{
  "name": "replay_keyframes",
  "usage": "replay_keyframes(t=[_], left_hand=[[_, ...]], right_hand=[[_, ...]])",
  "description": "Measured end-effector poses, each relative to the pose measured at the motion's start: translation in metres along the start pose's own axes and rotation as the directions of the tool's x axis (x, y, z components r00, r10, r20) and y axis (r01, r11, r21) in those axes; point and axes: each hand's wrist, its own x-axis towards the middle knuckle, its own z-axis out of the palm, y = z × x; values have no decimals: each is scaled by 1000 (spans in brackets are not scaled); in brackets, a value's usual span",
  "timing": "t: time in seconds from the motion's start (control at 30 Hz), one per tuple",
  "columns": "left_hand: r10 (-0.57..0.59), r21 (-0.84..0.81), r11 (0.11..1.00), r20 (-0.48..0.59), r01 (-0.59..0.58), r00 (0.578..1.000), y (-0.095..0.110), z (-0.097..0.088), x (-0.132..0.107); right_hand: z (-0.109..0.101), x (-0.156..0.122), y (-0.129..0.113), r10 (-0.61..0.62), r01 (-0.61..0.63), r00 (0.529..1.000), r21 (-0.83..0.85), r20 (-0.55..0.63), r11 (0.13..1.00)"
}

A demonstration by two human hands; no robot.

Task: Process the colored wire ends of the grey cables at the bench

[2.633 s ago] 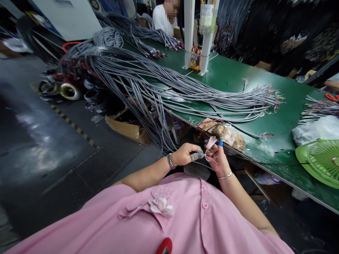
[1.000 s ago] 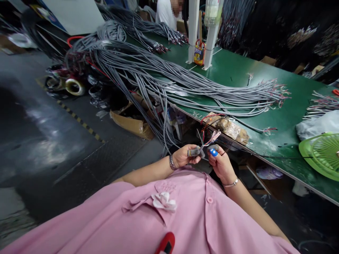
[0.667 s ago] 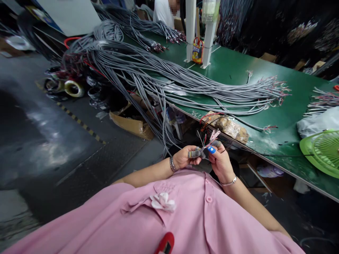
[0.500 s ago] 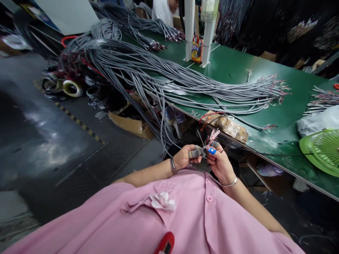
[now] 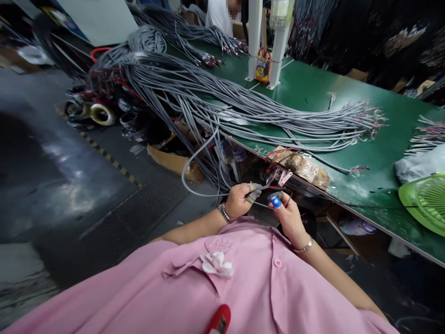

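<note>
Head view: my left hand (image 5: 240,201) pinches a grey cable (image 5: 263,187), coloured wires (image 5: 274,187) fanning toward two o'clock; my right hand (image 5: 290,220), near three o'clock, holds something or nothing, I cannot tell; pink clip (image 5: 285,178) at its twelve.

Left hand (image 5: 238,202) pinches, right hand (image 5: 288,215) curls near it, both forearms (image 5: 194,229) angling inward.

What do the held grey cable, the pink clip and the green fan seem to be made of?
Grey cable in the left hand: matte outer sheath, probably PVC or rubber; colored inner wires emerge at its end.
Pink clip: likely plastic, evenly colored; finish too small to tell.
Green fan: probably molded plastic, smooth, slightly glossy, with thin, evenly colored ribs.
</note>
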Motion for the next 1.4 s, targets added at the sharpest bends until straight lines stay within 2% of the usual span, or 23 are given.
replay_keyframes(t=[0.1, 0.2, 0.27, 0.33, 0.4, 0.5, 0.6, 0.73, 0.83, 0.93, 1.1, 1.4], left_hand=[[24, 63, 998, 38, -27, 999, -2, 1, -2], [8, 3, 1000, 61, -9, 998, 0, 2, -4], [-40, -86, 995, 84, 48, 996, 3, 2, -4], [-135, -234, 957, 166, 172, 977, 6, 2, -5], [-243, -407, 843, 295, 351, 924, 9, 3, -5], [-335, -618, 564, 435, 548, 836, 9, 5, -4], [-326, -758, 337, 462, 558, 825, 8, 4, -1], [-308, -817, 199, 473, 542, 825, 9, 2, 0], [-314, -807, 184, 493, 561, 811, 11, 3, -3], [-328, -784, 213, 506, 584, 798, 13, 5, -7], [-310, -767, 218, 532, 603, 788, 13, 9, -11], [-338, -723, 243, 561, 646, 755, 15, 11, -12]], right_hand=[[5, 5, -3, -99, 102, 994, -83, 39, 991], [3, 12, 0, -134, 144, 988, -156, 71, 977], [-4, 14, 3, -157, 167, 986, -242, 61, 956], [-12, 16, 7, -213, 209, 977, -362, 30, 909], [-20, 18, 9, -261, 238, 965, -476, 19, 846], [-27, 18, 11, -257, 224, 966, -544, 16, 809], [-29, 15, 10, -216, 206, 976, -458, 31, 865], [-26, 9, 5, -109, 129, 990, -287, 86, 949], [-18, 7, 0, 22, 0, 975, -98, 221, 995], [-5, 8, -5, 56, -88, 947, 86, 315, 992], [9, 15, -6, 52, -98, 986, 302, 159, 948], [7, 14, 3, 87, -94, 996, 301, 37, 949]])
